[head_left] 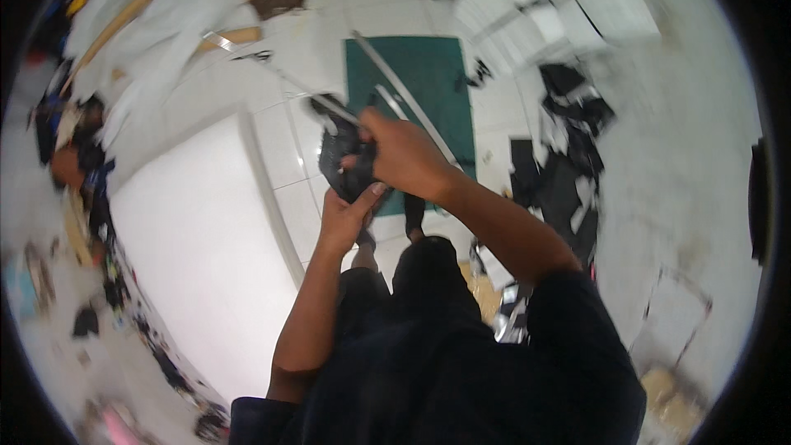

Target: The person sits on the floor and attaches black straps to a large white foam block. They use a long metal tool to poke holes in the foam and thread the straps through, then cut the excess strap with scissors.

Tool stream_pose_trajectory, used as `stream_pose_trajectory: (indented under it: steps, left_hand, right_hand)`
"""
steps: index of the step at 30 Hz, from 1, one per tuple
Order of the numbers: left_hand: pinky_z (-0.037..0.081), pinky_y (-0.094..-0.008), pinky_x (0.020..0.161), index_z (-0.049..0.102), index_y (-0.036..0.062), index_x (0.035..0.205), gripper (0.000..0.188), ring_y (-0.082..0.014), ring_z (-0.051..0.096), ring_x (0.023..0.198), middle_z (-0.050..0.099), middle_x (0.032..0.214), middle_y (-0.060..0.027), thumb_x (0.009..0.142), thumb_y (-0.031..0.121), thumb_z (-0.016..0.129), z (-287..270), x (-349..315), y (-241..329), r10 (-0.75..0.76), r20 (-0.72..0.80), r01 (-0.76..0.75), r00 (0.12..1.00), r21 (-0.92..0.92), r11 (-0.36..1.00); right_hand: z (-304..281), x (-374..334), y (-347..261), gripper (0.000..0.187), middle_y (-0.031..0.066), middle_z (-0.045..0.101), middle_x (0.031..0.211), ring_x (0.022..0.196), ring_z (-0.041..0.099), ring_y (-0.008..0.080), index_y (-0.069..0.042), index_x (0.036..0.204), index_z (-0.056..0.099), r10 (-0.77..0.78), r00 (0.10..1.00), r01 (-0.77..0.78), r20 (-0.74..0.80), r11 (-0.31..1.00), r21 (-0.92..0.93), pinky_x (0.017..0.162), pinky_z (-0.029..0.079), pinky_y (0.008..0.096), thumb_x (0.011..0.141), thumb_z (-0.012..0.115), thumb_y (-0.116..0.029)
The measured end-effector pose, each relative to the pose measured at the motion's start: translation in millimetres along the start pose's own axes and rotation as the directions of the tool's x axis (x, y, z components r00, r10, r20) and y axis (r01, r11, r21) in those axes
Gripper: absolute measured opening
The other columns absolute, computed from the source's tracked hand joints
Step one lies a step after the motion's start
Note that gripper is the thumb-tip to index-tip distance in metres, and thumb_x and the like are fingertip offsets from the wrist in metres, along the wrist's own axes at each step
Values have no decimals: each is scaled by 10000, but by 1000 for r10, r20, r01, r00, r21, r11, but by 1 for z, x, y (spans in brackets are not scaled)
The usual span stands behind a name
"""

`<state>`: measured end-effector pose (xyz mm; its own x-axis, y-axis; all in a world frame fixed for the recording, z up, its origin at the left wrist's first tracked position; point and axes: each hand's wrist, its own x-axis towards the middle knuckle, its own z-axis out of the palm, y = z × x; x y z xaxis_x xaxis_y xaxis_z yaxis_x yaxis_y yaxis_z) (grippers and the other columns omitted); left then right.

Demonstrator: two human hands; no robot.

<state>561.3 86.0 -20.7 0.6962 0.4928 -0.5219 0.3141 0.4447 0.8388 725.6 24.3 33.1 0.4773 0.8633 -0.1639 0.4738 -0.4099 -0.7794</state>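
A dark, lumpy black object (336,152) is in front of me at the middle of the view; blur hides its exact kind. My left hand (344,216) is closed round its lower end, with the thumb along its edge. My right hand (405,152) is curled in a fist at its right side, above the left hand. From that fist a thin pale strip (334,107) runs up and to the left across the top of the black object. Motion smears the strip, and the right fingertips are partly hidden. Below both hands a green mat (437,74) lies on the tiled floor.
A long straight metal bar (395,82) crosses the mat, with a shorter strip (390,101) beside it. A large white block (198,247) stands close on my left. Black scraps (564,189) lie on the right, and white wrapped bundles (535,4) at the far right.
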Motion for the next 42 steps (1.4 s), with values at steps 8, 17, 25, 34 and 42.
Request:
stream_pose_trajectory:
  steps: [8,17,25,34,42]
  left_hand:
    - [500,-265,660,613,18,1178,239,-120,579,821,635,968,-38,952,74,556,-152,-79,-73,67,-650,-49,757,46,998]
    - [439,-352,593,648,-21,915,282,-166,550,642,622,738,-60,955,250,582,-176,-161,-227,-293,-937,320,190,-223,921]
    - [405,-313,533,664,13,882,239,-128,547,603,592,688,-38,880,248,622,-162,-110,-185,-670,-670,492,318,-487,721]
    - [462,-338,644,668,-18,996,339,-152,592,724,665,815,-68,909,309,685,-173,98,-99,-795,-586,226,155,-762,606]
    - [502,-390,850,634,-30,1166,362,-270,648,983,696,1029,-218,900,212,588,-85,222,-71,-929,-366,633,50,-708,313]
  right_hand:
    - [36,29,108,372,160,662,914,940,656,387,-52,1019,486,90,992,-78,87,989,-124,777,504,478,785,756,-159]
    - [104,118,201,444,197,659,931,857,650,397,-25,938,551,447,842,-302,301,854,-423,727,485,502,937,611,-466]
    - [108,286,203,540,178,636,833,771,625,388,-22,922,580,344,904,-143,253,803,-579,660,433,543,1004,430,-534]
    - [316,578,233,527,232,643,939,903,624,422,37,972,596,243,898,-20,366,855,-518,798,474,520,939,558,-488]
    - [525,816,370,361,231,595,972,936,582,405,45,935,609,-33,884,307,467,793,-526,827,470,476,804,714,-275]
